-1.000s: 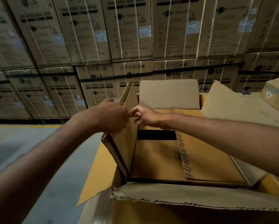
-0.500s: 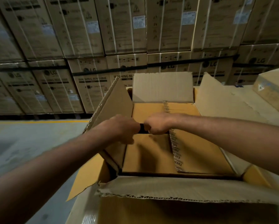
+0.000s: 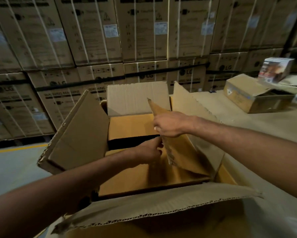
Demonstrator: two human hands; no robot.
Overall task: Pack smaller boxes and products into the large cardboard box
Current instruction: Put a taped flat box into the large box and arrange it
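Entry, head view only.

- large cardboard box point(image 3: 161, 206): stands open just before me, against the table point(image 3: 247, 124) on its right. The near flap folds toward me, the far flap point(image 3: 137, 98) stands upright, and the left flap point(image 3: 79, 134) leans outward.
- smaller box point(image 3: 135, 176): sits inside the large one, filling most of it. Its near top panel lies flat. A dark gap point(image 3: 132, 141) runs across the top.
- inner flap point(image 3: 184, 155): raised and tilted, hinged along the smaller box's right side, its tip pointing up and away.
- right hand point(image 3: 171, 124): fingers are curled over the inner flap's upper edge, gripping it.
- left hand point(image 3: 149, 152): low over the smaller box, fingertips at the flap's lower edge and touching it. I cannot tell if it pinches the card.

Surroundings:
- On the table, well right of the hands, is an open carton point(image 3: 252, 97), with a printed product box point(image 3: 275, 69) behind it.
- Strapped washing-machine cartons point(image 3: 92, 31) are stacked across the background.
- The grey floor point(image 3: 12, 169) at left has a yellow line.
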